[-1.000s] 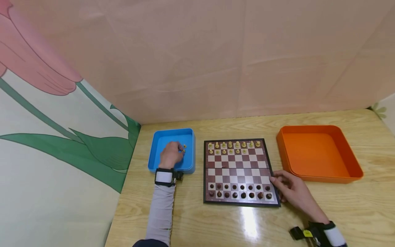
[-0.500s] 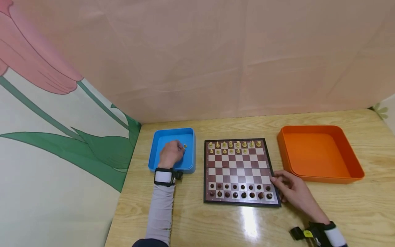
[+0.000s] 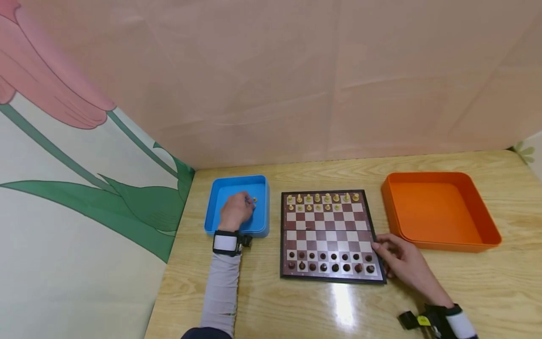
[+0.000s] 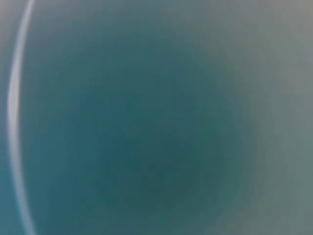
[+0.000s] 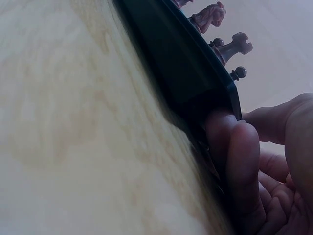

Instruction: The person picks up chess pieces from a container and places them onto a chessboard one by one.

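My left hand is down inside the blue box, fingers curled and fingertips pinching a small yellow chess piece. Another yellow chess piece lies just beyond the fingertips. My right hand grips the right edge of the chessboard, its thumb at the top edge. In the right wrist view, fingers press against the black side of the board. Yellow pieces stand in two rows at the far side; dark pieces fill two rows at the near side. The left wrist view is only a blue-green blur.
An orange box stands on the wooden table right of the board, close beyond my right hand. A pinkish curtain rises behind the table, and a flower-patterned sheet hangs at the left.
The left fingertips shift slightly within the blue box, closing over the nearer yellow chess piece. The right hand and the board stay in place.
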